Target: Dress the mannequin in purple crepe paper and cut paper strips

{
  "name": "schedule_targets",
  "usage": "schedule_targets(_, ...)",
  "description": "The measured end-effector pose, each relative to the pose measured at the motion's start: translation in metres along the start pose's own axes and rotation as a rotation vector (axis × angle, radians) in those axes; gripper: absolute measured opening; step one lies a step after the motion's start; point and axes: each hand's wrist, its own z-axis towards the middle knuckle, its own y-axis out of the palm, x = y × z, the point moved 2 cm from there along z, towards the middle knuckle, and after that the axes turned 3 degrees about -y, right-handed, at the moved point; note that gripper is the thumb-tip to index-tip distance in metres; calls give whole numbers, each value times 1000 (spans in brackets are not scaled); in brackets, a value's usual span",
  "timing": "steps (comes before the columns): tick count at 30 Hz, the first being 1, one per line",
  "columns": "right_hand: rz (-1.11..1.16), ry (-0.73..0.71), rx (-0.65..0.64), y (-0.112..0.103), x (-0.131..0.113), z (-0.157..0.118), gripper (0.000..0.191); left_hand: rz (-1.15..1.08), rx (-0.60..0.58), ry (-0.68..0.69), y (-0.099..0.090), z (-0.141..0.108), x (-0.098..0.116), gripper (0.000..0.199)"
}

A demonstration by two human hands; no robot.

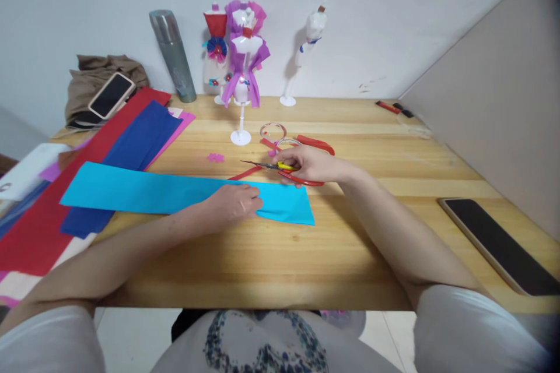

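Observation:
A long bright-blue strip of crepe paper or cloth lies across the table in front of me. My left hand rests on it right of its middle, fingers curled and pressed together on the strip, which wrinkles beside them. Above the strip's right end, my right hand grips scissors, their thin dark blades pointing left and a yellow part at the fingers. Red handle loops curve around that hand; whether they belong to the same scissors I cannot tell. A narrow red strip lies by the blades.
Red fabric and dark-blue fabric pile up at left. Small dressed mannequins stand behind, with a bottle. Tape and pink scraps lie mid-table. One phone is at right, another phone back left.

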Motion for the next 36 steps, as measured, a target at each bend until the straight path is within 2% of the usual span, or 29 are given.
schedule_targets(4,148,49,-41,2,7,-1,35,-180,89,60,2,2,-18,32)
schedule_targets(9,326,90,-105,4,13,-2,45,-325,100,-44,-4,2,-26,28)
schedule_targets(13,337,135,-110,4,10,-3,52,-263,39,59,-10,-8,-15,17)
schedule_targets(15,336,147,-125,6,9,-1,53,-206,49,83,-10,-12,-12,15)
schedule_targets(19,311,140,-156,9,9,1,45,-177,71,76,-6,-12,-11,29)
schedule_targets(24,296,157,-131,11,9,0,52,-315,88,24,-7,-7,-19,25)
schedule_targets(29,273,143,-167,12,6,-1,48,-397,88,18,-9,-3,-23,27)
schedule_targets(33,266,116,-182,14,2,-2,46,-387,84,33,-10,-7,-23,24)
schedule_targets(36,260,105,-184,16,0,-4,47,-266,40,84,-12,-14,-17,15)
